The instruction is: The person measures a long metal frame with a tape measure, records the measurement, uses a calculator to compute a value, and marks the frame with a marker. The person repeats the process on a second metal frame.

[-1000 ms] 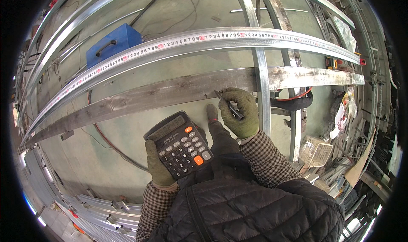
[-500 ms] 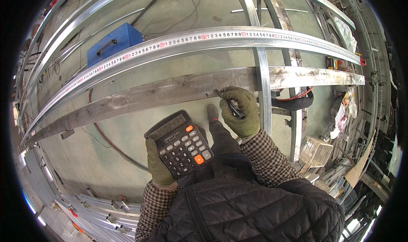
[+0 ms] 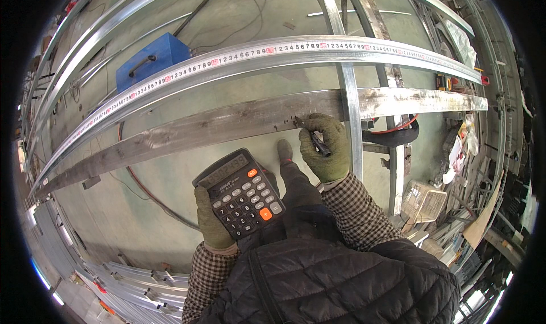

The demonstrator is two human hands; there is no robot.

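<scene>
My left hand (image 3: 211,219), in a green work glove, grips a black desk calculator (image 3: 242,196) by its left edge, its lit side facing up. A dark marker pen (image 3: 319,144) sits in the closed fingers of my gloved right hand (image 3: 327,148). The pen's tip end meets the lower part of a grey steel bar (image 3: 227,118), beside a few small dark marks. Beyond that bar, a white measuring tape (image 3: 244,53) lies stretched along a shiny metal rail (image 3: 227,68).
A galvanised upright profile (image 3: 351,108) crosses the bar just right of my right hand. Behind the rail stands a blue box (image 3: 152,61) with a black handle. A plastic crate (image 3: 424,202) sits at the right. Stacked metal profiles (image 3: 142,284) lie at lower left, and a dark hose (image 3: 159,202) runs over the floor.
My right hand has shifted slightly right along the steel bar with the marker pen, and more dark marks show left of its tip. The calculator is held almost as before.
</scene>
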